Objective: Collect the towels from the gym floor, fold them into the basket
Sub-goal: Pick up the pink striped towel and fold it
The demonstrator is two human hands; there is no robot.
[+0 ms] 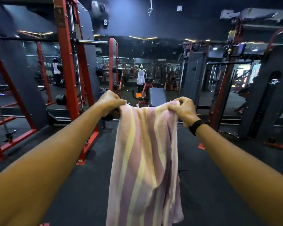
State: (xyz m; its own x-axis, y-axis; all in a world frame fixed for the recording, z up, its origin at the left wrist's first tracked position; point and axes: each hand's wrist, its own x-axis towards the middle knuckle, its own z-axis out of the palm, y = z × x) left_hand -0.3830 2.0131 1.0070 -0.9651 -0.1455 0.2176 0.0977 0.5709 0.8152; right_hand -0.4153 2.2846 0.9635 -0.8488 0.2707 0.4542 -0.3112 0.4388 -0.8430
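Note:
A pink towel with pale yellow stripes (145,160) hangs lengthwise in front of me, reaching down past the bottom of the view. My left hand (109,101) pinches its top left corner. My right hand (183,110), with a black band on the wrist, grips the top right corner. Both arms are stretched out at chest height, so the top edge sags slightly between the hands. No basket is in view.
A red and grey rack (69,79) with a barbell stands to the left. A bench (155,97) sits straight ahead before a wall mirror (153,67). Another red and grey machine (227,88) stands on the right. Dark rubber floor (82,185) runs between them.

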